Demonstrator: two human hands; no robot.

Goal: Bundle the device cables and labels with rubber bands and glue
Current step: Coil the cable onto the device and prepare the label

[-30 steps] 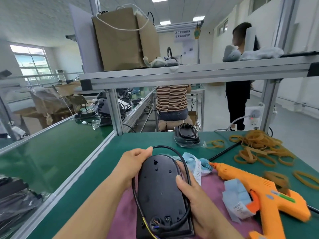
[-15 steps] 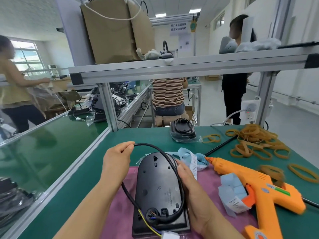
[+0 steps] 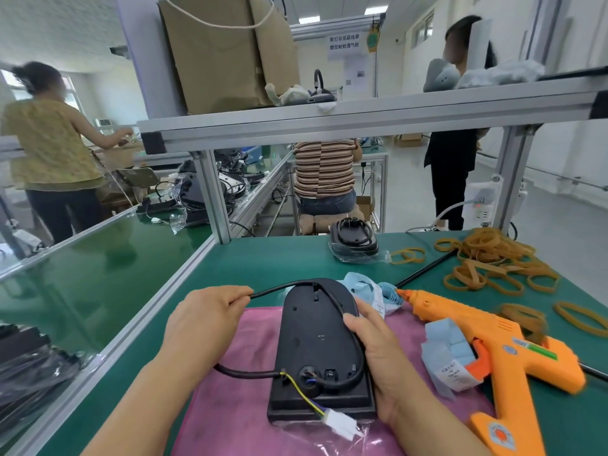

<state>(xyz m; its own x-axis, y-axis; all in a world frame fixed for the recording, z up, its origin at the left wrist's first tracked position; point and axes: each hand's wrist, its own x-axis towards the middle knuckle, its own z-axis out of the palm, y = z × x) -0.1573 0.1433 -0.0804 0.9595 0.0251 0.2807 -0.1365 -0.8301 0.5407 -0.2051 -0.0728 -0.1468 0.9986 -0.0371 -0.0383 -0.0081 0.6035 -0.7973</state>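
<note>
Device [image 3: 316,343], black and flat, lies back-up on the pink cloth [image 3: 230,406]. Its underside is hidden, and its squared near end sits on a bit of clear plastic whose outline is hard to trace. The left hand [image 3: 204,320], over the cloth's left part, pinches the black cable [image 3: 273,290] between thumb and fingers. The stretch inside that grip is hidden. Another length of cable comes out from under the wrist and meets the device near its squared end. The right hand [image 3: 375,343] grasps the device's right edge, with its thumb lying over the cable there. Its fingers are hidden behind the casing. From the squared end thin coloured wires lead to a white connector [image 3: 343,422] on the cloth's near part. The cloth itself is cut off by the bottom of the picture.

The device's long axis runs from the person outward, with the rounded end pointing away and the squared end nearest.

At the cloth's far edge lie pale blue labels [image 3: 371,291], their print too small to read. More labels [image 3: 450,357] sit at its right edge, against the orange glue gun [image 3: 493,343], whose handle is cut off below. Rubber bands [image 3: 493,258] are heaped on the green tabletop [image 3: 263,258], beyond the cloth to the far right.
</note>
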